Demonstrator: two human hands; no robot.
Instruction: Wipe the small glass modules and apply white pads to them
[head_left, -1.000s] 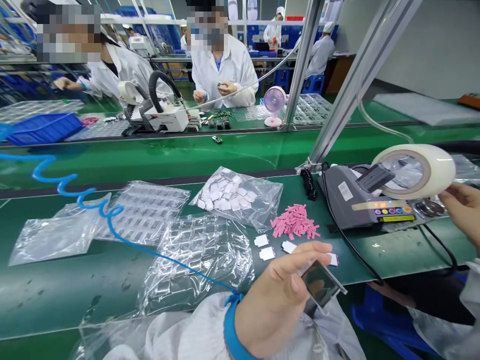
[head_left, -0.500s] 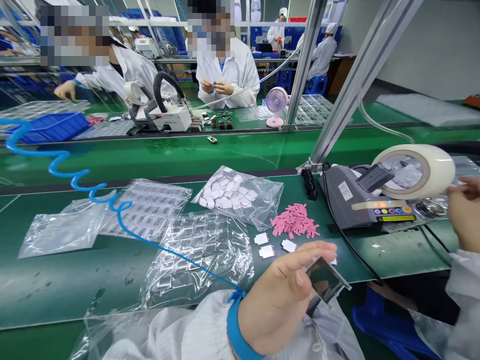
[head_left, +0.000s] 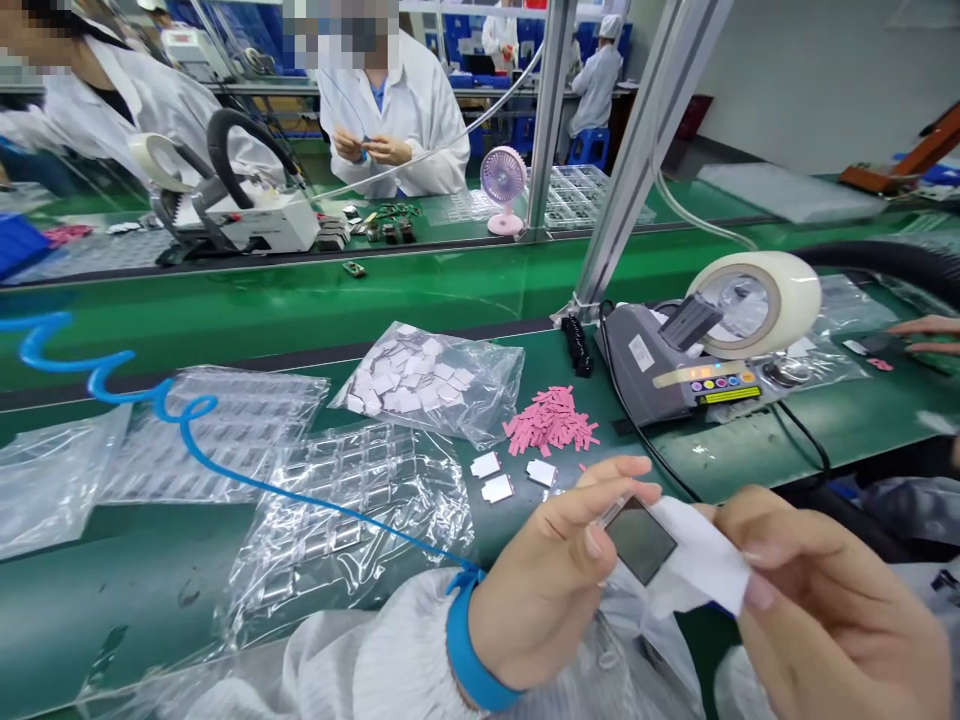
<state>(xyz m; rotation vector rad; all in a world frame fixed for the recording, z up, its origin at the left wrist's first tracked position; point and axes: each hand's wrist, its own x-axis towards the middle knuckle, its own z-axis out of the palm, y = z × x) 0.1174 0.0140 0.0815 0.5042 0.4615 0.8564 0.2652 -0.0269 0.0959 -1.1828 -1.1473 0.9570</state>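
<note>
Panel [head_left: 643, 540]: small, dark-faced, with a clear border; held tilted in the air by the near edge of the surface [head_left: 161, 590], between the two hands.
Left hand [head_left: 551, 570]: fingers nearly closed, pinching the panel at its left side and upper corner; a rim grip that probably spares the dark face from smudges.
Right hand [head_left: 832, 600]: thumb and fingers closed on the white sheet; gap between them taken up by the sheet alone.
White sheet [head_left: 701, 560]: thin, creased, drawn out toward the panel's right side; cloth or paper, cannot tell which; whether part of it lies behind the panel is unclear.
Wristband [head_left: 476, 650]: blue, on the left wrist, joined to a coiled cord [head_left: 199, 415]; likely for grounding.
White pieces [head_left: 496, 488]: three in view, laid apart, beyond the left hand; the spacing presumably makes single pick-up easier.
Pink strips [head_left: 553, 420]: loose heap beside the white pieces, within easy reach.
Clear bag [head_left: 427, 375]: many white pieces inside, flat toward the far edge; it seems to keep the stock together.
Wrapped tray [head_left: 360, 490]: clear, compartmented, left of the white pieces.
Grey machine [head_left: 645, 370]: at the far edge, right of the strips, tape roll [head_left: 802, 300] upright on it.
</note>
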